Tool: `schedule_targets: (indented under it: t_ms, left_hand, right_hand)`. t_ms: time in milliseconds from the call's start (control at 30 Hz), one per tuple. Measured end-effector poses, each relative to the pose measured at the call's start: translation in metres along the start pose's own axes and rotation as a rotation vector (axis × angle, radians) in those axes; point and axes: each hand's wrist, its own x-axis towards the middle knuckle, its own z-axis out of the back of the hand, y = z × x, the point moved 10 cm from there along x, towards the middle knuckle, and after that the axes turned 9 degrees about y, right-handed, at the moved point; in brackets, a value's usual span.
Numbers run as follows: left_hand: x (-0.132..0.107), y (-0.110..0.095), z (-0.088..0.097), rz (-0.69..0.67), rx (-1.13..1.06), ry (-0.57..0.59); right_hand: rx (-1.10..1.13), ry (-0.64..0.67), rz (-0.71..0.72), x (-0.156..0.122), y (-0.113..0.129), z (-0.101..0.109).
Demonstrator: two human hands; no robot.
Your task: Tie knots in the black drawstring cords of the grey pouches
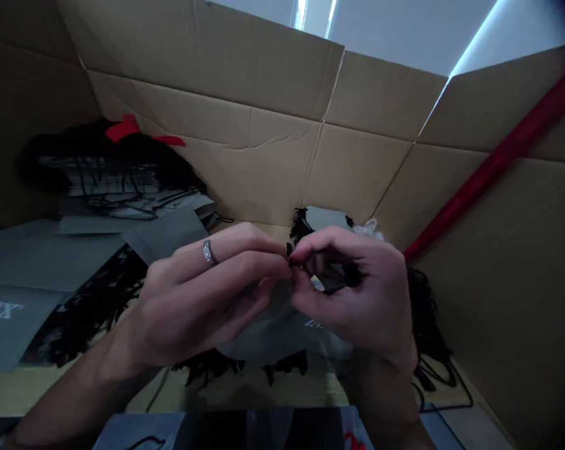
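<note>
My left hand [212, 287], with a ring on one finger, and my right hand [357, 281] meet fingertip to fingertip in the middle. Each is closed in a pinch, and what lies between the left fingertips is too small to make out. A dark piece that looks like black cord [352, 275] shows inside the curl of my right hand. Below both hands lies a grey paper bag [273, 331] with pale lettering, partly hidden by my fingers. Black cord ends [245, 369] stick out under its near edge.
Grey paper bags [24, 256] and a heap of black cords [99, 150] with a red strip [125, 128] fill the left. Cardboard walls [254, 119] enclose the back. More black cords [427, 325] lie right, near a slanting red band [489, 162]. Another grey piece [327, 217] stands behind my hands.
</note>
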Motion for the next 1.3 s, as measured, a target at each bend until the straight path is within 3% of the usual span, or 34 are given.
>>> schedule_targets:
  t_ms: [167,333,533,800,867,1000,1300]
  left_hand:
    - [-0.001,-0.006,0.0,-0.055,0.044,0.041]
    - [0.008,0.003,0.002,0.104,-0.068,-0.07]
    - [0.015,0.011,-0.001,0.12,-0.185,-0.113]
    - [0.009,0.028,0.006,-0.019,-0.372,-0.09]
    - [0.007,0.028,0.009,0.025,-0.28,-0.068]
    - [0.0,0.013,0.003,0.042,-0.016,0.109]
    - [-0.013,-0.007,-0.005,-0.077,0.245,0.039]
  right_hand:
    - [-0.013,0.04,-0.003,0.0,0.002,-0.005]
    - [-0.035,0.036,0.041,-0.001,0.004,-0.007]
    - [0.009,0.066,0.092,0.001,0.008,-0.01]
    - [0.155,0.08,0.043,0.004,-0.002,-0.012]
    - [0.115,0.069,0.02,0.005,-0.004,-0.01]
    - [-0.005,0.06,-0.017,0.004,-0.008,-0.01]
    - [-0.185,0.022,0.062,-0.001,0.004,-0.007]
